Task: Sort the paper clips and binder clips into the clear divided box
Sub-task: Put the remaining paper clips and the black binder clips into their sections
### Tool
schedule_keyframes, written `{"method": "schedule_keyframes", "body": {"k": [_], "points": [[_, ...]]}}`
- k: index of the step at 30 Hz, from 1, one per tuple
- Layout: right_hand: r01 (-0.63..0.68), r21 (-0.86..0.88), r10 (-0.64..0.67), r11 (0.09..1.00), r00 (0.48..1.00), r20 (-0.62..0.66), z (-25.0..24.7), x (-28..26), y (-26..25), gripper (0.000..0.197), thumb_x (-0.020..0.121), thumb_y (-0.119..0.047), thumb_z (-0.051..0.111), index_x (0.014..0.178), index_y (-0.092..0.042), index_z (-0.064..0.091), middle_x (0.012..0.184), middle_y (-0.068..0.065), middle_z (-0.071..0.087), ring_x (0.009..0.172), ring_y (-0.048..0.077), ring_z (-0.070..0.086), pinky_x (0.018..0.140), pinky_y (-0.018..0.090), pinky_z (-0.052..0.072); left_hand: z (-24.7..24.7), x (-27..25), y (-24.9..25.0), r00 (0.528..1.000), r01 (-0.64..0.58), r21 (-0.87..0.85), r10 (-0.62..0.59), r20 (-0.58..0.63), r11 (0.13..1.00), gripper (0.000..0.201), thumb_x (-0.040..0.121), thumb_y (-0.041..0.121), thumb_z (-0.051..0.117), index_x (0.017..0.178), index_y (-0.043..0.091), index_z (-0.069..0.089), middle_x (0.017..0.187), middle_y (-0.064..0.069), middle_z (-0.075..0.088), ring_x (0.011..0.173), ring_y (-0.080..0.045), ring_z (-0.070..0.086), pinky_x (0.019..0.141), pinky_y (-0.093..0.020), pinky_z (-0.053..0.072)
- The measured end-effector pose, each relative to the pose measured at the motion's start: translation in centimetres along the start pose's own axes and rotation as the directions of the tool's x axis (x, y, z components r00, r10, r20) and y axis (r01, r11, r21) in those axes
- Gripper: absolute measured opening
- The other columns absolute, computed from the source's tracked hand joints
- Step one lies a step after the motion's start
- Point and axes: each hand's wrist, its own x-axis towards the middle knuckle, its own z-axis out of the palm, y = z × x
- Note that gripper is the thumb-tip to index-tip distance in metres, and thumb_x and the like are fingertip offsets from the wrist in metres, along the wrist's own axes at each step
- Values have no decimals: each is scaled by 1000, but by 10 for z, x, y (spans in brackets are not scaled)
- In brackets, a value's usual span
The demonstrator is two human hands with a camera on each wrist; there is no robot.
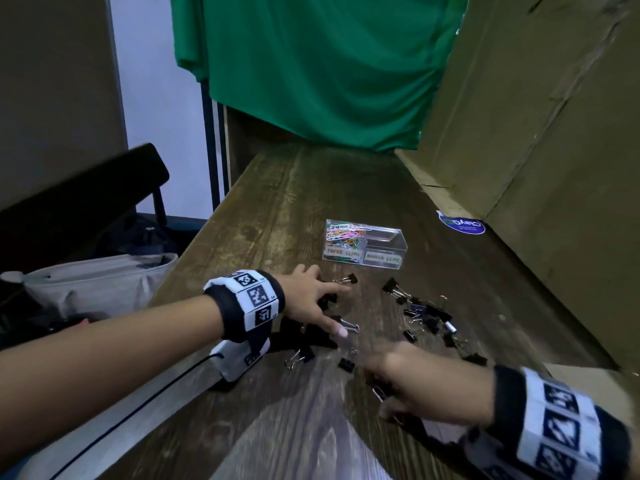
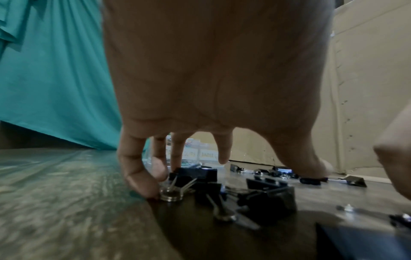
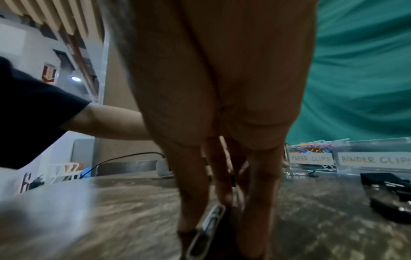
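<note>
On the wooden table [image 1: 277, 202], the left hand [image 1: 308, 299] spreads its fingers over scattered black binder clips [image 1: 426, 315] while the blurred right hand [image 1: 426, 386] pinches one binder clip [image 3: 209, 227], the clear divided box [image 1: 381, 245] just beyond holding colored paper clips [image 1: 344, 235] in its left compartment.

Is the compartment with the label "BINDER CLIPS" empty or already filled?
Empty, as far as shown. In the head view the binder clips compartment of the clear box looks clear inside, while black binder clips lie on the table.
</note>
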Motion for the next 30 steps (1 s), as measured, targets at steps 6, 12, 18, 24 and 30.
{"method": "schedule_keyframes", "body": {"k": [6, 12, 18, 24, 30], "points": [[56, 0, -56, 998, 995, -80, 5, -10, -9, 7, 80, -4, 56, 81, -10, 60, 88, 6, 63, 81, 19, 57, 67, 25, 40, 5, 1, 15, 999, -40, 34, 41, -31, 999, 59, 75, 62, 61, 128, 45, 44, 124, -9, 36, 121, -32, 33, 102, -49, 40], [-52, 113, 101, 992, 866, -489, -67, 42, 35, 22, 76, -5, 56, 82, -20, 71, 73, -6, 61, 69, 8, 55, 66, 21, 44, 7, -3, 11, 993, -102, 46, 104, -47, 994, 45, 84, 50, 58, 125, 35, 48, 121, -11, 38, 117, -34, 38, 102, -52, 39], [-80, 228, 219, 970, 693, -687, -131, 140, 74, 23, 80, -3, 56, 81, -19, 72, 90, 5, 70, 86, 23, 64, 84, 40, 54, 11, -10, 2, 991, -127, 117, 122, 46, 985, 69, 75, 61, 62, 135, 43, 33, 135, -9, 28, 125, -33, 26, 102, -56, 39], [-127, 203, 227, 971, 763, -605, -135, 170, 90, 34, 78, 8, 51, 85, -18, 72, 83, 4, 64, 81, 21, 62, 78, 32, 53, 20, -17, -1, 991, -131, 134, 129, 20, 982, 55, 87, 53, 51, 138, 50, 29, 141, -6, 24, 120, -33, 29, 104, -52, 37], [-316, 45, 313, 948, 892, -325, -102, 107, 120, 23, 77, -5, 55, 88, -16, 73, 85, 3, 68, 84, 22, 64, 78, 28, 51, 4, -39, -20, 989, -77, 46, 70, 133, 996, 95, 66, 67, 67, 130, 67, -2, 141, 0, 17, 130, -33, 23, 106, -58, 34]]}}
